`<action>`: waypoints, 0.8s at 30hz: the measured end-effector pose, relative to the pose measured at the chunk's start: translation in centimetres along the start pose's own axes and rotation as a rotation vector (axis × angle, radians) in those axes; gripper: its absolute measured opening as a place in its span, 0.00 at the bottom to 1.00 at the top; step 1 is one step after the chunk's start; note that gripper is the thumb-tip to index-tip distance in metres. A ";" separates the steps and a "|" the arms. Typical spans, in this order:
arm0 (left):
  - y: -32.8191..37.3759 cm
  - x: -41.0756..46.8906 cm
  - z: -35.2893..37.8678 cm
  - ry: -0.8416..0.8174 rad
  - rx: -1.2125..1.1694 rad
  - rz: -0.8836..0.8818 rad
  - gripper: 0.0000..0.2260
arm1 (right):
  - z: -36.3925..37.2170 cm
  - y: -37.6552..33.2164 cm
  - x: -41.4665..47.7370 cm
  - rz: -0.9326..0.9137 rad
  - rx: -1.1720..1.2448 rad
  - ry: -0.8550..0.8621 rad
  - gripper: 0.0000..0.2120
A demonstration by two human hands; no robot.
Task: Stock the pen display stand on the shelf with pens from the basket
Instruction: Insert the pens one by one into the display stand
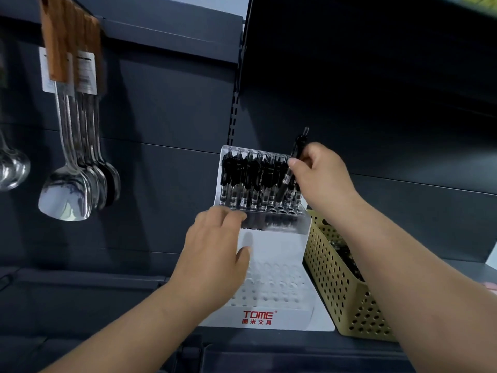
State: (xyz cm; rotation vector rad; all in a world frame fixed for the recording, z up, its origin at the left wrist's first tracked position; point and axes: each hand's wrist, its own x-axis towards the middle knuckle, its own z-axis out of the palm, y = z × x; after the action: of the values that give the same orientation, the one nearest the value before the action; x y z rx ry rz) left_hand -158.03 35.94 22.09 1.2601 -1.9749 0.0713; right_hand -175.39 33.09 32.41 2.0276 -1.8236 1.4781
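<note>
The pen display stand (271, 251) sat on the dark shelf (80, 289), basket (338, 281) just beside its right (open shelf to its left). Left hand (215, 254) lay slack on its clear tier; right hand (320, 173) pinched a pen (287, 180), perhaps seated, at its back-right.

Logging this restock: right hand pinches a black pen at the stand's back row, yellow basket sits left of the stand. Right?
No: the head view shows the yellow perforated plastic basket right of the white tiered pen stand, not left. The right hand does pinch the black pen at its back row.
</note>
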 end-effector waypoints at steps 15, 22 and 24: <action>-1.4 0.5 0.4 -0.149 0.277 0.060 0.32 | 1.6 0.6 0.9 0.028 -0.042 -0.052 0.09; -1.4 0.6 0.2 -0.152 0.297 0.067 0.30 | 1.7 0.3 1.8 -0.008 -0.048 0.028 0.10; -1.4 0.6 0.2 -0.152 0.300 0.068 0.30 | 2.4 0.7 1.8 0.024 -0.074 -0.012 0.11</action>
State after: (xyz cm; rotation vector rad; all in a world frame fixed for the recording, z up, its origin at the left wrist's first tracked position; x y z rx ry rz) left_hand -157.19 34.70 21.87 1.4219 -2.1987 0.3244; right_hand -174.80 30.12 31.85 1.9924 -1.8848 1.3846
